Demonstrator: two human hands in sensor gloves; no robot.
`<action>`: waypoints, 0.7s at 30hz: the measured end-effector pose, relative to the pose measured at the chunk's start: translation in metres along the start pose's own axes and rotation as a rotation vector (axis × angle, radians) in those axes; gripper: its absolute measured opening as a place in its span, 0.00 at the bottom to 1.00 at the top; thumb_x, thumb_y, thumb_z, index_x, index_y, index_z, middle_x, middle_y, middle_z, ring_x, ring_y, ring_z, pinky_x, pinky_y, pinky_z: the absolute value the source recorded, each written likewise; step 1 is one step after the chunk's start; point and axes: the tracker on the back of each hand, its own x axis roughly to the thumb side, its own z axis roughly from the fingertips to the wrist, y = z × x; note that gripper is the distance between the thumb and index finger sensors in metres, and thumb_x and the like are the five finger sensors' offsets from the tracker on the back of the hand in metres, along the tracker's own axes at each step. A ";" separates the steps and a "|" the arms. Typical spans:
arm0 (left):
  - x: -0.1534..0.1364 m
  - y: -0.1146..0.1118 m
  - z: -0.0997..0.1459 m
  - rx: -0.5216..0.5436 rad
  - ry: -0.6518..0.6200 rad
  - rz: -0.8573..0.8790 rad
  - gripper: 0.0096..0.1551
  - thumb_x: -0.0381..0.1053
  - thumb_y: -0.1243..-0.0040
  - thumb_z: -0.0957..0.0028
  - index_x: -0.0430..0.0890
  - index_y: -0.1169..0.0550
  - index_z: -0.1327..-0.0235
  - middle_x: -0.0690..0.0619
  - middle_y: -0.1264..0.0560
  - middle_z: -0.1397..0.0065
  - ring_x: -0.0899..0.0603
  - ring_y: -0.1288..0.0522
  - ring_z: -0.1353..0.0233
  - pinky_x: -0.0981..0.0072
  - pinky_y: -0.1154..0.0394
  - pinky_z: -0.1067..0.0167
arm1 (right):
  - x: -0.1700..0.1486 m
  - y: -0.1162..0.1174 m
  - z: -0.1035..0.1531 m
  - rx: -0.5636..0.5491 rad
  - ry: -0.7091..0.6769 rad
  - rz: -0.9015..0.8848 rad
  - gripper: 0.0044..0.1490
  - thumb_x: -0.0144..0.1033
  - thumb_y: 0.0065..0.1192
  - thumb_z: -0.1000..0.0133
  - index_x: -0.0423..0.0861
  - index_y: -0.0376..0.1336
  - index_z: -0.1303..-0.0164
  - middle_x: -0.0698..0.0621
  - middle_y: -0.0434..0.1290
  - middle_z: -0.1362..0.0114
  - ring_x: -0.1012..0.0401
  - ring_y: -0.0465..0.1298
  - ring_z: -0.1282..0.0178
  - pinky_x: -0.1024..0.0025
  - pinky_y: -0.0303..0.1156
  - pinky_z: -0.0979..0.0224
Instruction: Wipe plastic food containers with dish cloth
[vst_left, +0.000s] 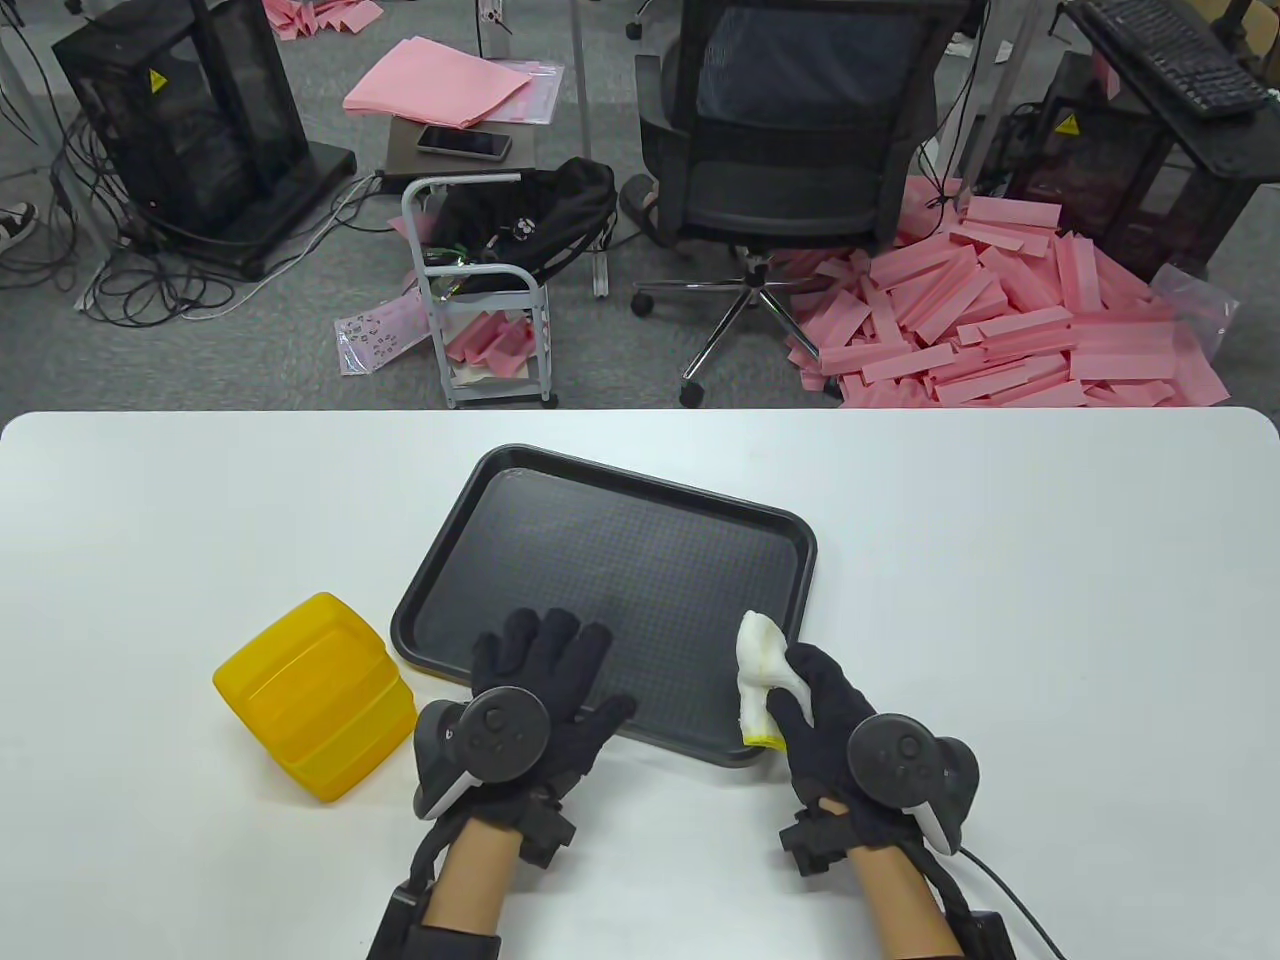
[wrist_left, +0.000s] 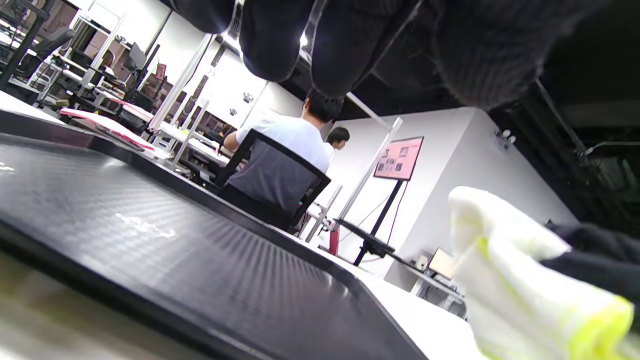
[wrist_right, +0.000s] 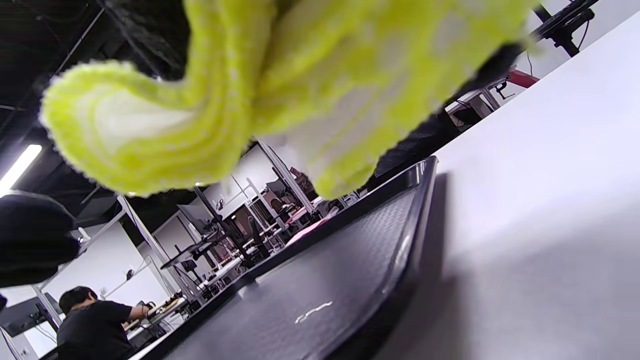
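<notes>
A stack of yellow plastic containers (vst_left: 312, 697) lies tilted on the white table, left of the black tray (vst_left: 620, 560). My left hand (vst_left: 545, 680) hovers open with fingers spread over the tray's near left corner, holding nothing. My right hand (vst_left: 815, 700) grips a bunched white and yellow dish cloth (vst_left: 760, 675) at the tray's near right corner. The cloth also shows in the left wrist view (wrist_left: 520, 280) and fills the top of the right wrist view (wrist_right: 260, 90). The containers are about a hand's width left of my left hand.
The black tray (wrist_left: 175, 250) lies mid-table and shows nothing on it; its rim also shows in the right wrist view (wrist_right: 415, 210). Beyond the far table edge (vst_left: 640, 412) are an office chair (vst_left: 790, 150), a small cart (vst_left: 480, 300) and pink foam strips (vst_left: 1000, 320) on the floor.
</notes>
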 end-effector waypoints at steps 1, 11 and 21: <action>0.000 0.001 0.001 0.000 0.000 0.003 0.46 0.76 0.47 0.50 0.59 0.32 0.18 0.44 0.36 0.14 0.29 0.47 0.15 0.26 0.55 0.25 | 0.000 0.000 0.000 0.004 0.001 0.012 0.36 0.49 0.60 0.38 0.46 0.54 0.24 0.49 0.72 0.33 0.47 0.78 0.46 0.60 0.80 0.50; -0.005 0.009 0.007 0.032 0.002 0.030 0.44 0.75 0.46 0.49 0.57 0.28 0.21 0.43 0.33 0.17 0.29 0.43 0.17 0.26 0.53 0.25 | -0.023 -0.030 -0.012 0.039 0.033 0.289 0.36 0.50 0.59 0.39 0.46 0.55 0.24 0.50 0.73 0.34 0.47 0.78 0.46 0.60 0.81 0.50; -0.006 0.010 0.006 0.030 0.006 0.051 0.43 0.75 0.46 0.49 0.56 0.26 0.22 0.43 0.33 0.17 0.29 0.43 0.17 0.26 0.53 0.25 | -0.093 -0.065 -0.028 0.155 0.291 0.558 0.36 0.49 0.59 0.39 0.47 0.55 0.24 0.48 0.72 0.32 0.46 0.77 0.45 0.58 0.80 0.49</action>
